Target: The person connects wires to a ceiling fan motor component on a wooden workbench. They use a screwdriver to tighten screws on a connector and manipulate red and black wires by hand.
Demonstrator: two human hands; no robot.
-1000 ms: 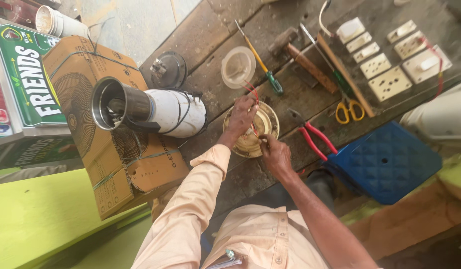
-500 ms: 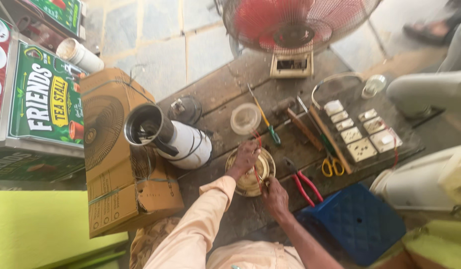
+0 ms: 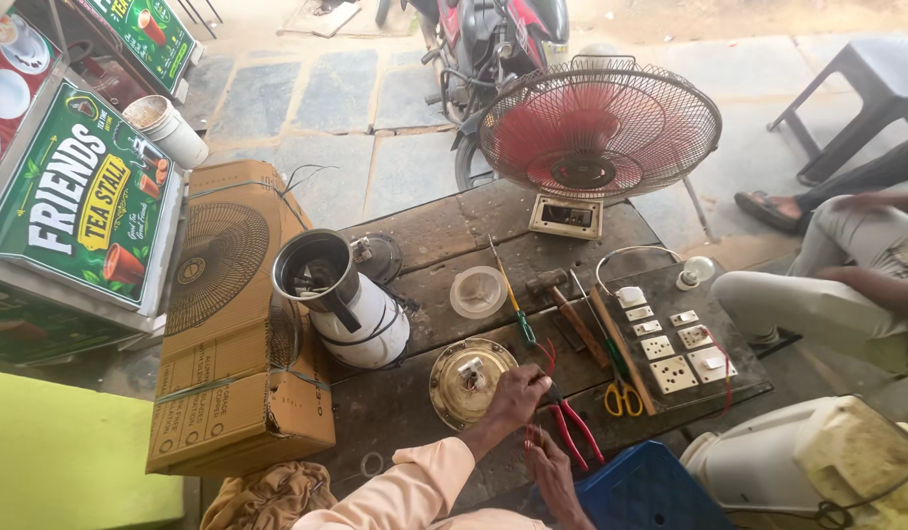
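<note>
- Outdoors on stone paving, a dark wooden worktop (image 3: 425, 236) is standing before a red fan (image 3: 599, 131) and a parked motorbike (image 3: 493, 39).
- At far left a cardboard box (image 3: 240, 324) is lying flat beside the worktop; a bucket (image 3: 166, 130) is sitting behind it.
- A white mixer jar (image 3: 341, 299) is tilting on the worktop's left part, its open steel mouth showing blades and nothing else that can be made out.
- A clear lid (image 3: 478, 291) is lying just right of the jar, empty.
- A round brass disc (image 3: 471, 381) is lying flat near the front edge, a small fitting at its centre.
- The left hand (image 3: 516, 396) is resting on the disc's right rim, its fingers (image 3: 535, 376) curling loosely over red wires; whether they are pinching them I cannot tell.
- The right hand (image 3: 549, 461) is lying just below and right, nearer the red pliers (image 3: 569, 424); its fingers are half hidden, grip unclear.
- The pliers' long axis is running from the disc's rim down to the right, handles toward the right hand.
- Further right, a screwdriver (image 3: 514, 298), hammer (image 3: 564, 309), yellow scissors (image 3: 622, 397) and a switch board (image 3: 675, 345) are lying well apart from both hands.
- A seated person's legs (image 3: 817, 294) are showing at far right.
</note>
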